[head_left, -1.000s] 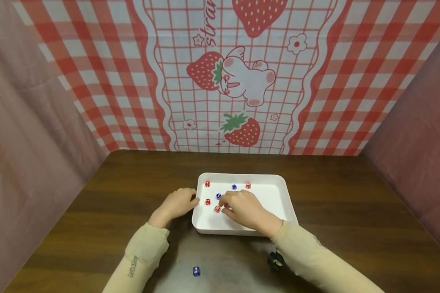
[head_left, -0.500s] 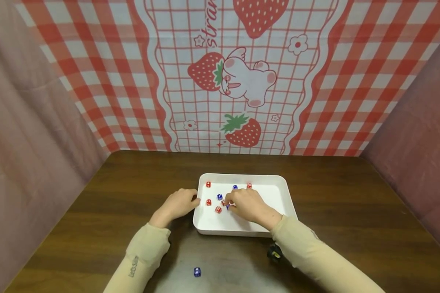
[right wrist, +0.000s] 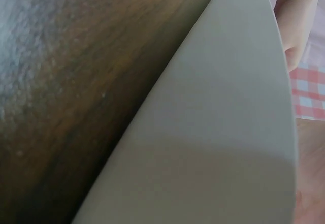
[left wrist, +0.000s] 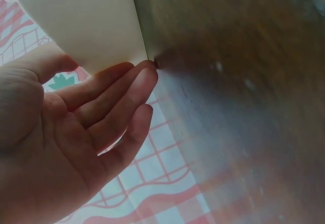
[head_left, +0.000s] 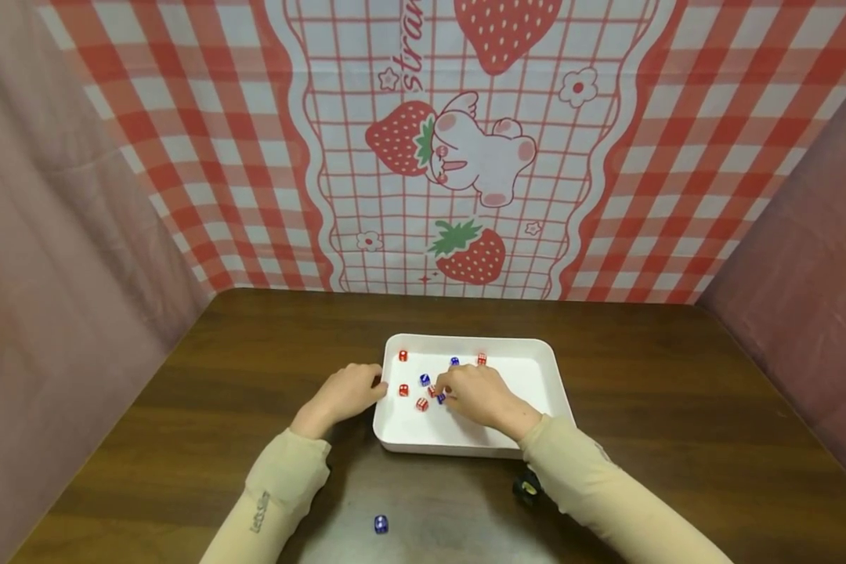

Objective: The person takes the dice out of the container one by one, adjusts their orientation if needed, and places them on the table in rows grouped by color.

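A shallow white tray stands on the table with several red and blue dice in it. My left hand rests against the tray's left side; in the left wrist view its fingers lie nearly straight along the outer wall. Inside the tray, my right hand has its fingers bent down, their tips right beside a blue die and a red die. Whether a die is between those fingertips is hidden. Nearby lie another red die and a blue die. The right wrist view shows mostly the tray's outer wall.
One blue die lies on the wooden table in front of the tray. Further red dice sit near the tray's left and back walls, including a red die. A patterned cloth hangs behind the table.
My right hand has drawn back a little to the right, uncovering the red die and blue die by its fingertips. My left hand stays at the tray's side.
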`<state>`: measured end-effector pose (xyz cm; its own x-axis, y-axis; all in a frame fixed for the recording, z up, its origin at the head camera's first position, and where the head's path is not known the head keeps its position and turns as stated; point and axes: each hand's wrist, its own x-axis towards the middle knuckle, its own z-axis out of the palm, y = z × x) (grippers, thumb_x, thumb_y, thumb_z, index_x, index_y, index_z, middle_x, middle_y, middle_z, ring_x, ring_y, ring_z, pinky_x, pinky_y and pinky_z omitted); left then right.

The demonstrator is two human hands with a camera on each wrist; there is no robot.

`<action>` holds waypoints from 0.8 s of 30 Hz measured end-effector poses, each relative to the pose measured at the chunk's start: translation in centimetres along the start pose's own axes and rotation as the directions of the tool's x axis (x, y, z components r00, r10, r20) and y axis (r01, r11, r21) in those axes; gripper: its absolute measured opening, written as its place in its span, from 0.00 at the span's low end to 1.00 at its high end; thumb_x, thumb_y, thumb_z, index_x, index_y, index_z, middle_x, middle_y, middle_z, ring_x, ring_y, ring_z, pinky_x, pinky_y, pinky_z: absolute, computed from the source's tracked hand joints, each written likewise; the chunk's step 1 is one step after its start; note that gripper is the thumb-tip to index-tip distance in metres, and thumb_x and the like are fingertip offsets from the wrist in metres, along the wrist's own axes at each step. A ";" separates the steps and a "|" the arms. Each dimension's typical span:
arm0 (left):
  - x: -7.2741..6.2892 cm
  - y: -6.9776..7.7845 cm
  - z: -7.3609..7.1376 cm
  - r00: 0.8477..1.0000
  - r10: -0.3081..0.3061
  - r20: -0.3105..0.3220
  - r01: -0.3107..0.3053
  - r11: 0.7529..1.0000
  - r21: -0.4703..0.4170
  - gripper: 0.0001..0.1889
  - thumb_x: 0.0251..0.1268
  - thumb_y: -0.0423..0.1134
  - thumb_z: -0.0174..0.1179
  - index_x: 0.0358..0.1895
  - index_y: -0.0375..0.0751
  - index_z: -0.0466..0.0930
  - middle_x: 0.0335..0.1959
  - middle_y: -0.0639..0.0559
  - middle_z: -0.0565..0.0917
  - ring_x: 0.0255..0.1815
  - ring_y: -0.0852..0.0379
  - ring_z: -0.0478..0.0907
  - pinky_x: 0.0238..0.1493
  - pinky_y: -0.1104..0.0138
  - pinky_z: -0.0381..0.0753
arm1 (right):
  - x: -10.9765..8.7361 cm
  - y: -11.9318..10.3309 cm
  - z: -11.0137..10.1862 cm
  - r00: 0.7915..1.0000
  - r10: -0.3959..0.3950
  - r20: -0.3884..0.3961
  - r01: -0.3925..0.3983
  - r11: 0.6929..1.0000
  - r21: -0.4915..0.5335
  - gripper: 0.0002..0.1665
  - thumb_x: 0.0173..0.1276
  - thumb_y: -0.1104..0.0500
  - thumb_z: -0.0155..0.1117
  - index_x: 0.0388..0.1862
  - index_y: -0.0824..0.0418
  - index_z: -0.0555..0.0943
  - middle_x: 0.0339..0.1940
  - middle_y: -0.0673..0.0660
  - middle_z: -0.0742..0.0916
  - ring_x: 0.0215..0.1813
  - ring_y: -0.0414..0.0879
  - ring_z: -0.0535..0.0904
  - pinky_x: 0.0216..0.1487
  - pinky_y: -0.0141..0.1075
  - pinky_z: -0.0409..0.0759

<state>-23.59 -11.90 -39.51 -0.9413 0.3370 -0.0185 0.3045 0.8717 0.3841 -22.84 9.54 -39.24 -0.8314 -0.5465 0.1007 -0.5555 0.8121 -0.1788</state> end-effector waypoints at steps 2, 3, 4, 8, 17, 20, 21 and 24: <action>0.0 0.0 0.0 1.000 0.001 0.002 -0.001 1.000 -0.001 0.08 0.60 0.41 0.54 0.26 0.42 0.74 0.19 0.52 0.73 0.22 0.56 0.68 0.27 0.62 0.67 | 0.0 0.1 0.1 1.000 0.005 0.000 -0.005 1.000 0.004 0.08 0.54 0.63 0.64 0.33 0.55 0.84 0.32 0.50 0.85 0.33 0.45 0.78 0.29 0.41 0.74; 0.0 0.0 0.0 1.000 0.000 0.002 0.000 1.000 -0.001 0.08 0.60 0.41 0.54 0.26 0.42 0.74 0.19 0.52 0.73 0.22 0.56 0.68 0.27 0.62 0.67 | 0.0 0.1 0.1 1.000 0.006 -0.001 -0.006 1.000 0.006 0.08 0.54 0.64 0.64 0.33 0.55 0.84 0.32 0.50 0.85 0.33 0.45 0.78 0.29 0.41 0.74; 0.0 0.0 0.0 1.000 -0.002 0.004 0.002 1.000 0.000 0.08 0.60 0.41 0.54 0.26 0.42 0.74 0.19 0.52 0.73 0.23 0.56 0.68 0.27 0.62 0.67 | 0.1 0.2 0.2 1.000 0.007 -0.001 -0.007 1.000 0.006 0.08 0.53 0.64 0.64 0.33 0.55 0.84 0.32 0.50 0.85 0.33 0.45 0.78 0.30 0.41 0.74; 0.0 0.0 0.0 1.000 -0.003 0.003 0.003 1.000 0.001 0.09 0.60 0.41 0.54 0.25 0.42 0.73 0.19 0.52 0.72 0.22 0.56 0.67 0.27 0.63 0.67 | 0.1 0.2 0.2 1.000 0.005 -0.012 -0.005 1.000 -0.003 0.07 0.52 0.64 0.64 0.31 0.54 0.84 0.30 0.49 0.85 0.31 0.44 0.78 0.29 0.40 0.74; 0.0 0.0 0.1 1.000 -0.006 0.017 0.006 1.000 -0.007 0.09 0.61 0.41 0.54 0.26 0.42 0.73 0.19 0.52 0.72 0.22 0.56 0.67 0.27 0.64 0.66 | 0.2 0.3 0.6 1.000 -0.002 -0.029 0.002 1.000 0.004 0.06 0.48 0.63 0.67 0.24 0.54 0.78 0.21 0.47 0.79 0.25 0.41 0.72 0.25 0.38 0.70; 0.0 0.0 0.1 1.000 -0.006 0.018 0.006 1.000 -0.008 0.08 0.61 0.41 0.54 0.27 0.42 0.74 0.20 0.52 0.72 0.23 0.56 0.67 0.27 0.63 0.67 | 0.2 0.3 0.7 0.999 -0.003 -0.034 0.004 1.000 0.008 0.07 0.48 0.63 0.67 0.23 0.54 0.77 0.21 0.47 0.79 0.25 0.41 0.72 0.25 0.38 0.70; 0.0 0.0 0.0 1.000 -0.005 0.017 0.005 1.000 -0.008 0.08 0.61 0.41 0.54 0.27 0.42 0.74 0.20 0.52 0.73 0.23 0.56 0.68 0.28 0.63 0.67 | 0.2 0.3 0.7 0.999 -0.003 -0.035 0.003 1.000 0.009 0.07 0.48 0.63 0.67 0.23 0.54 0.77 0.21 0.47 0.79 0.25 0.41 0.72 0.25 0.38 0.70; 0.0 0.0 0.0 1.000 -0.002 0.010 0.002 1.000 -0.012 0.08 0.60 0.41 0.54 0.28 0.41 0.75 0.21 0.52 0.74 0.23 0.56 0.68 0.28 0.63 0.68 | 0.2 0.3 0.7 0.999 -0.004 -0.040 0.004 1.000 0.010 0.07 0.49 0.63 0.66 0.23 0.54 0.77 0.21 0.47 0.79 0.25 0.41 0.72 0.25 0.38 0.70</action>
<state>-23.59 -11.89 -39.46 -0.9404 0.3389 -0.0279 0.3010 0.8679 0.3951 -23.14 9.56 -40.00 -0.8293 -0.5409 0.1401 -0.5586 0.8079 -0.1878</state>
